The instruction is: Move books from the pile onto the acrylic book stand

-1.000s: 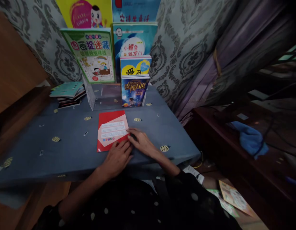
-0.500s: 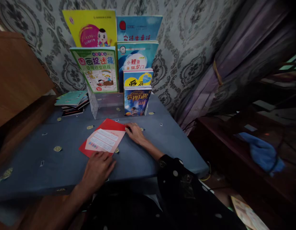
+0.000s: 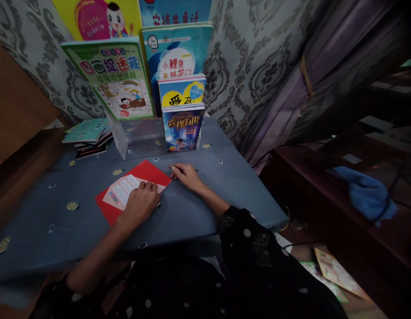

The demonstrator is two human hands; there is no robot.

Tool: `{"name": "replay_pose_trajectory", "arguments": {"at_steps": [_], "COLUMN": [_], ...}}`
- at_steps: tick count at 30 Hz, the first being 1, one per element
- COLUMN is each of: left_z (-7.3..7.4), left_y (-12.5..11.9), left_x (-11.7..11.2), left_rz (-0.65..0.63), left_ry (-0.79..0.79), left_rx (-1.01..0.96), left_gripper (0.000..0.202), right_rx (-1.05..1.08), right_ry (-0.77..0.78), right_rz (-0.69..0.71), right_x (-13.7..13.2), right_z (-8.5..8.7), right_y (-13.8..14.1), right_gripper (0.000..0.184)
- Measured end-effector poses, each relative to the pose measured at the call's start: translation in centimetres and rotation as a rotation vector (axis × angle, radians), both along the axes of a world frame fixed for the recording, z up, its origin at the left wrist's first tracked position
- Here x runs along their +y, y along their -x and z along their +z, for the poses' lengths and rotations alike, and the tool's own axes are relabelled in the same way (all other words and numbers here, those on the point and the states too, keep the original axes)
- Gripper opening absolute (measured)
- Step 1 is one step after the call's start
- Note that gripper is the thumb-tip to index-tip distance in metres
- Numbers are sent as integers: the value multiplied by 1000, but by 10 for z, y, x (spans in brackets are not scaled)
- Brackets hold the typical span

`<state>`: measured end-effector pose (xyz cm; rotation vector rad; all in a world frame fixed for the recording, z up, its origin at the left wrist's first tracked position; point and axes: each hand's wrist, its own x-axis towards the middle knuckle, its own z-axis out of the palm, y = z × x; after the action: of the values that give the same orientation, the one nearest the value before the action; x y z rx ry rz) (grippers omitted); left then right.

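Note:
A red-covered book [image 3: 147, 167] lies aslant on the table, with a pale pink panel and a white text block on its face. My left hand [image 3: 142, 201] rests on top of it, fingers slightly bent on the printed panel and covering part of the text. At the book's right corner is my right hand [image 3: 187, 177], its side down on the table. Its thumb and index finger are a little apart, and nothing shows between them. Whether the thumb touches the corner, I cannot tell.
Behind the book a clear acrylic rack [image 3: 126, 144] holds several upright books, including a green picture book [image 3: 126, 84] and a dark blue book [image 3: 182, 130]. A stack of thin books [image 3: 89, 133] lies at the left. Beyond the table's [image 3: 192, 217] right edge hangs a blue cloth [image 3: 368, 192].
My left hand has moved up from the book's lower edge onto its printed face. My right hand's fingers have come off the book's corner. The view has tilted down and closer.

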<state>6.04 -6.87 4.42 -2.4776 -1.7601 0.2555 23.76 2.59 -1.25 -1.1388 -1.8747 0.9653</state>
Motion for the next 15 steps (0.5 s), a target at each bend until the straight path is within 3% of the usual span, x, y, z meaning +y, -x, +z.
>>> {"name": "replay_pose_trajectory", "arguments": {"at_steps": [6, 15], "left_z": [8, 22], "left_y": [4, 12], "left_x": [2, 12], "left_rz": [-33, 43], "left_ry": [42, 95], "left_rx": [8, -87], "left_gripper": [32, 36], "right_rx": [42, 89], "right_ry": [-25, -33], "right_rz": [-50, -51], "right_x": [1, 1], "right_z": [1, 3], "right_y": [-2, -5], "right_gripper": [30, 31]}}
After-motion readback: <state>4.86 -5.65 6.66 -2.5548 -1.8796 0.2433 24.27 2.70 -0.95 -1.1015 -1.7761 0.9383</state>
